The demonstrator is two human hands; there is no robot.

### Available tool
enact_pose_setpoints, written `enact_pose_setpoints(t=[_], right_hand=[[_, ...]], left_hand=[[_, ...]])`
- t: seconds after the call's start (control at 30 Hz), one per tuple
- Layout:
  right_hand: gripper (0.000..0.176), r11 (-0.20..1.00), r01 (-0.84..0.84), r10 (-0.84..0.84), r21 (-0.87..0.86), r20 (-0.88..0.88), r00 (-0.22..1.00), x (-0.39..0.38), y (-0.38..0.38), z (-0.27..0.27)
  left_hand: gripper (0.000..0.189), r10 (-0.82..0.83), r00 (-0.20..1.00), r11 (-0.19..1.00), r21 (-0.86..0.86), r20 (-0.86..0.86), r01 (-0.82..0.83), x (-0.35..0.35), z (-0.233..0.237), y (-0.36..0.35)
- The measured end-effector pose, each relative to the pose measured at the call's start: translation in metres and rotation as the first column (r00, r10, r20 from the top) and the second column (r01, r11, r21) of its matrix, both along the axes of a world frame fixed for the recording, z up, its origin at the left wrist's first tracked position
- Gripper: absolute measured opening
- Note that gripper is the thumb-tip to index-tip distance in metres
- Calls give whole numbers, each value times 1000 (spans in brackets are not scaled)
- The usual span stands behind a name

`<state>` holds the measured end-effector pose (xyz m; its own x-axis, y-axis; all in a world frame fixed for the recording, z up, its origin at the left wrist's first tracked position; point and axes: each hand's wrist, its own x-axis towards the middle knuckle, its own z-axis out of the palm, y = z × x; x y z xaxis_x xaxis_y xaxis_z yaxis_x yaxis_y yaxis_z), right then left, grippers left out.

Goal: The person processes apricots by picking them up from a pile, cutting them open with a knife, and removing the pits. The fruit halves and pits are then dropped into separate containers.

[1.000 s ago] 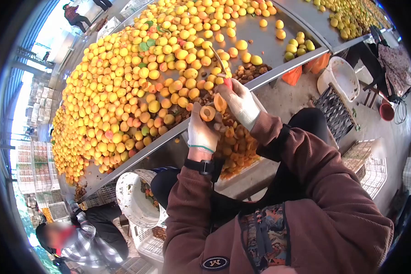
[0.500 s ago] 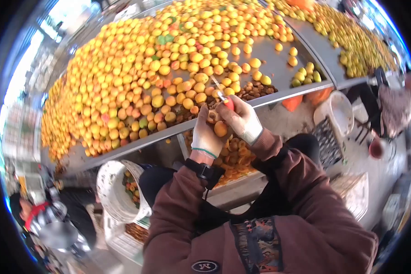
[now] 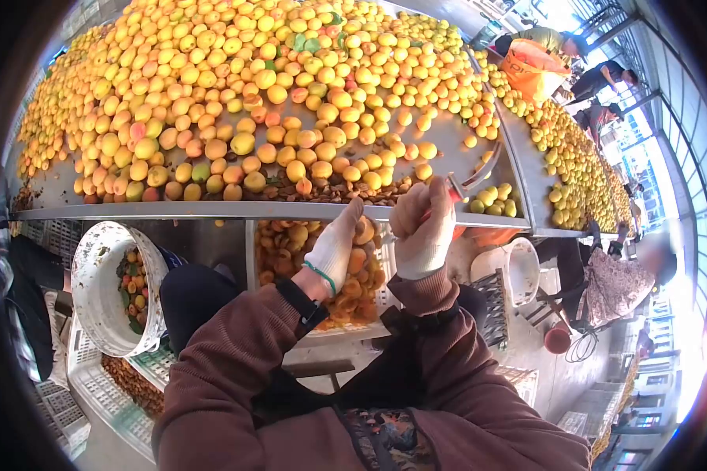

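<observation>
My left hand [image 3: 336, 243], in a white glove, is closed around an apricot [image 3: 364, 230] just in front of the table edge. The fingers partly hide the fruit. My right hand [image 3: 426, 231], also gloved, grips a knife [image 3: 479, 174] with a red handle, its curved blade pointing up and to the right. A gap separates the two hands. Opened apricots [image 3: 283, 250] fill a crate below them, between my knees. Beyond the hands, a heap of whole apricots [image 3: 212, 102] covers much of the metal table [image 3: 440, 141], with brown pits [image 3: 346, 190] along its near edge.
A white bucket [image 3: 94, 275] with some fruit stands at the left, above a crate of brown pits [image 3: 130, 383]. Another white bucket [image 3: 518, 271] is at the right. Greener fruit [image 3: 495, 201] lies near the table divider. A co-worker [image 3: 617, 282] sits at the right.
The view has swung to the right. My hands have moved apart, and the knife blade has turned from up-left to up-right. An apricot remains at my left hand.
</observation>
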<state>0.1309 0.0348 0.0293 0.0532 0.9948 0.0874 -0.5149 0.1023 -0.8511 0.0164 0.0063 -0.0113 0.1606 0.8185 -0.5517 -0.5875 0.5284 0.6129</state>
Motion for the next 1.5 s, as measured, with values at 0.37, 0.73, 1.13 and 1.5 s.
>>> enact_pose_setpoints(t=[0.37, 0.73, 1.13, 1.5], right_hand=[[36, 996, 68, -67, 57, -20, 998, -3, -2, -3], [15, 994, 33, -55, 108, 208, 976, -18, -3, -42], [43, 966, -159, 36, -206, -499, 866, -48, 80, -3], [32, 988, -1, 113, -156, 714, 691, -41, 121, -5]], left_hand=[[50, -116, 991, 967, 220, -66, 128, 20, -2, -6], [32, 5, 1000, 997, 75, 30, -8, 23, -6, 4], [38, 220, 975, 974, -41, -44, -222, -19, 2, 60], [29, 489, 872, 856, 203, -25, -475, -74, 0, 67]])
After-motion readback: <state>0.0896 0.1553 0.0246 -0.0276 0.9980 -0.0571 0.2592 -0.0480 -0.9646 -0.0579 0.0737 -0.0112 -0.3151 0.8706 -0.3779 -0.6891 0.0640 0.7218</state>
